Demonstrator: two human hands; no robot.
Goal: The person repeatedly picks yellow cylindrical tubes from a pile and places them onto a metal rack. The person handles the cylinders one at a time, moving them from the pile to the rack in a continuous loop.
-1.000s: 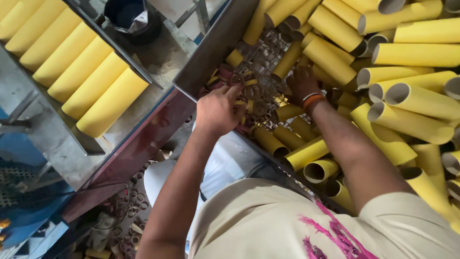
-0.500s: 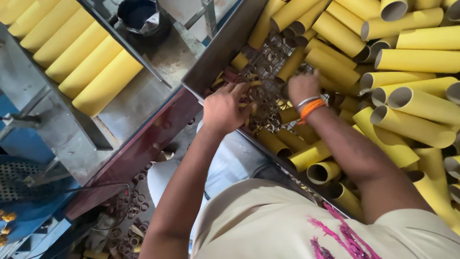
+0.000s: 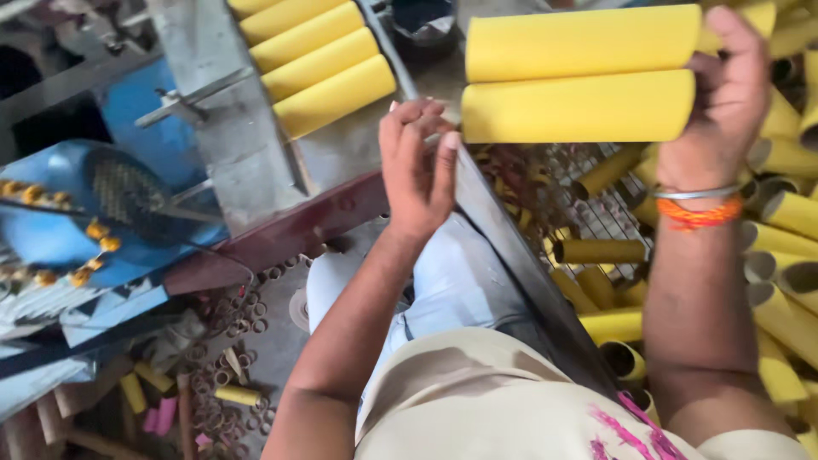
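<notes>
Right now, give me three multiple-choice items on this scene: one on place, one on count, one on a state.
1. Where do the loose tubes lie?
A. on a wire mesh tray
B. in a blue bucket
C. on a shelf overhead

2. How many tubes does the right hand hold?
A. none
B. two
C. five

3. How is the left hand?
A. clenched on a hammer
B. inside a glove
C. open and empty, by the tube ends

Answers: 1 A, mesh shows between the tubes. 2 B, two held tubes stacked in its grip. 3 C, fingers spread, nothing held.
</notes>
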